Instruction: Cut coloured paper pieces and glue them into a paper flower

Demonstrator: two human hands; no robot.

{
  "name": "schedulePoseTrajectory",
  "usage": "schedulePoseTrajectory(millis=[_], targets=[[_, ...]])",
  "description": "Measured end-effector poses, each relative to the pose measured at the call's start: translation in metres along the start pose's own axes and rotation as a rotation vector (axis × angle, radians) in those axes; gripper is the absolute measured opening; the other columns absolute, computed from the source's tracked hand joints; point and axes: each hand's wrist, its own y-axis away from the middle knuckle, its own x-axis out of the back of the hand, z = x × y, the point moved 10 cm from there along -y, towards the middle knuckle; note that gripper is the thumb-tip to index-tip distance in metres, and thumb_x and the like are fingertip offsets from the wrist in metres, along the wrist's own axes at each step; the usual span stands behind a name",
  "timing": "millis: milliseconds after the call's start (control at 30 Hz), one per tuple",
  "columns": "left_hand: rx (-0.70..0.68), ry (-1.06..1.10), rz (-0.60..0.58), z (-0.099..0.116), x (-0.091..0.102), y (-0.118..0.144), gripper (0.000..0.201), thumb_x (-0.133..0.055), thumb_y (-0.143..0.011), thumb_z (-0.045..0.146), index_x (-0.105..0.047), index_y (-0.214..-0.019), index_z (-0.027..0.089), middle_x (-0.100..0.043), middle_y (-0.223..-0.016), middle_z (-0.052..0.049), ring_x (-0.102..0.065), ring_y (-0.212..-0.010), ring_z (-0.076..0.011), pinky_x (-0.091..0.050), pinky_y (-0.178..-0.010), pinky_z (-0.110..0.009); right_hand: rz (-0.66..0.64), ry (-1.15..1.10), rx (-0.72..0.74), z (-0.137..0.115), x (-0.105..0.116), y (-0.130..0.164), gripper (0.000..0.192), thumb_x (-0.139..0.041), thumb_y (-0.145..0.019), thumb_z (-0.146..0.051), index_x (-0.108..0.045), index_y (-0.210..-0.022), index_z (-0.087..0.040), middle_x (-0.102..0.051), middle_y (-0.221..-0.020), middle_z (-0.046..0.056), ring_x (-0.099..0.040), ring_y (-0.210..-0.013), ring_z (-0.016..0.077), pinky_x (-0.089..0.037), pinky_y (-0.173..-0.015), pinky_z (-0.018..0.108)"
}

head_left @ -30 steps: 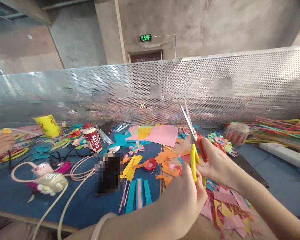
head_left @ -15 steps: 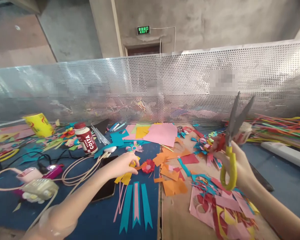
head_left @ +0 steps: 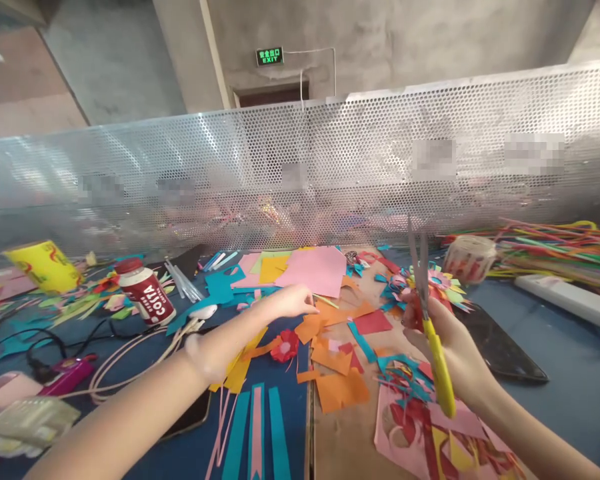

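My left hand (head_left: 296,301) reaches over the front of the pink paper sheet (head_left: 313,268), its fingers loosely bent and partly apart, with nothing visible in them. Whether a fingertip touches the paper scraps below, I cannot tell. My right hand (head_left: 453,340) is closed on scissors with a yellow handle (head_left: 439,373), their blades pointing up and slightly apart. Something red shows by its fingers, too hidden to name. Below my left forearm lie a red paper flower (head_left: 285,346) and blue swallow-tailed strips (head_left: 280,433). Orange paper scraps (head_left: 341,390) spread between my hands.
A perforated metal screen (head_left: 205,180) runs along the back. To the left stand a Costa bottle (head_left: 145,297), a yellow roll (head_left: 47,268) and cables. A tablet-like black slab (head_left: 500,343), a white power strip (head_left: 570,300) and coloured sticks (head_left: 555,247) lie right.
My left hand has moved right and farther forward, away from the red flower. The scissors have turned and their blades are closer together. The view has shifted right.
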Motion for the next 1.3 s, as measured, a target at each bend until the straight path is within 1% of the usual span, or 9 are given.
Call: schedulePoseTrajectory(millis=[133, 333, 600, 733, 833, 933, 1067, 1200, 1300], targets=[[0.027, -0.058, -0.007, 0.016, -0.021, -0.033, 0.034, -0.070, -0.053, 0.039, -0.053, -0.041, 0.013, -0.044, -0.040, -0.001, -0.047, -0.053, -0.0157, -0.033, -0.052, -0.026, 0.017, 0.109, -0.024, 0.010, 0.003, 0.000, 0.022, -0.054, -0.065, -0.022, -0.045, -0.084, -0.021, -0.045, -0.073, -0.002, -0.046, -0.069, 0.0152, -0.038, -0.062, 0.026], [0.094, -0.105, 0.009, 0.011, -0.018, -0.044, 0.045, -0.077, -0.039, 0.024, -0.034, -0.027, 0.018, -0.034, -0.034, 0.001, -0.051, -0.060, -0.0220, -0.036, -0.057, -0.029, 0.011, 0.150, -0.030, 0.010, 0.001, -0.001, 0.017, -0.050, -0.064, -0.020, -0.043, -0.079, -0.021, -0.046, -0.070, -0.003, -0.044, -0.065, 0.0139, -0.036, -0.058, 0.025], [0.204, 0.202, -0.073, 0.001, -0.015, -0.041, 0.039, -0.079, -0.042, 0.027, -0.043, -0.030, 0.017, -0.036, -0.033, 0.002, -0.043, -0.045, -0.0138, -0.032, -0.047, -0.026, 0.027, 0.050, -0.012, 0.004, 0.003, -0.002, 0.021, -0.051, -0.060, -0.019, -0.040, -0.077, -0.021, -0.046, -0.071, -0.003, -0.047, -0.068, 0.0153, -0.038, -0.060, 0.026], [0.157, 0.496, -0.070, 0.017, -0.007, -0.036, 0.024, -0.076, -0.052, 0.031, -0.058, -0.049, 0.015, -0.049, -0.046, 0.000, -0.046, -0.046, -0.0109, -0.033, -0.044, -0.023, 0.098, -0.018, -0.008, 0.002, 0.011, -0.004, 0.021, -0.052, -0.061, -0.018, -0.043, -0.080, -0.021, -0.047, -0.073, -0.002, -0.047, -0.068, 0.0152, -0.039, -0.061, 0.026], [0.063, 0.709, 0.008, 0.040, -0.001, -0.035, 0.019, -0.065, -0.069, 0.030, -0.063, -0.082, 0.017, -0.061, -0.074, -0.003, -0.056, -0.061, -0.0104, -0.040, -0.051, -0.020, 0.200, -0.090, 0.011, -0.001, 0.022, -0.005, 0.023, -0.054, -0.062, -0.020, -0.045, -0.083, -0.021, -0.049, -0.074, -0.002, -0.047, -0.068, 0.0152, -0.039, -0.062, 0.027], [-0.073, 1.084, 0.117, 0.063, 0.009, -0.032, 0.038, -0.060, -0.075, 0.023, -0.052, -0.112, 0.025, -0.061, -0.091, -0.003, -0.057, -0.063, -0.0089, -0.043, -0.052, -0.021, 0.257, -0.152, 0.014, 0.003, 0.030, -0.007, 0.024, -0.057, -0.064, -0.023, -0.047, -0.085, -0.021, -0.052, -0.075, -0.002, -0.048, -0.068, 0.0155, -0.040, -0.064, 0.028], [-0.228, 1.581, 0.225, 0.083, 0.032, -0.014, 0.031, -0.061, -0.071, 0.011, -0.062, -0.102, 0.017, -0.065, -0.089, -0.005, -0.054, -0.056, -0.0055, -0.038, -0.047, -0.017, 0.207, -0.185, -0.026, 0.020, 0.025, -0.011, 0.026, -0.057, -0.067, -0.028, -0.050, -0.091, -0.020, -0.054, -0.076, -0.001, -0.049, -0.068, 0.0156, -0.041, -0.064, 0.028], [-0.287, 1.587, 0.419, 0.076, 0.064, 0.022, 0.022, -0.060, -0.072, 0.012, -0.067, -0.093, 0.015, -0.066, -0.101, -0.007, -0.060, -0.084, -0.0130, -0.046, -0.068, -0.022, 0.125, -0.148, -0.020, 0.023, 0.014, -0.011, 0.025, -0.055, -0.071, -0.030, -0.051, -0.093, -0.018, -0.051, -0.070, -0.002, -0.046, -0.062, 0.0138, -0.039, -0.059, 0.026], [-0.274, 1.289, 0.512, 0.057, 0.071, 0.041, 0.027, -0.058, -0.075, 0.018, -0.064, -0.102, 0.015, -0.061, -0.113, -0.008, -0.056, -0.101, -0.0168, -0.043, -0.083, -0.027, 0.091, -0.105, -0.002, 0.016, 0.008, -0.008, 0.024, -0.056, -0.070, -0.028, -0.052, -0.092, -0.018, -0.051, -0.072, -0.002, -0.048, -0.067, 0.0144, -0.040, -0.062, 0.026]])
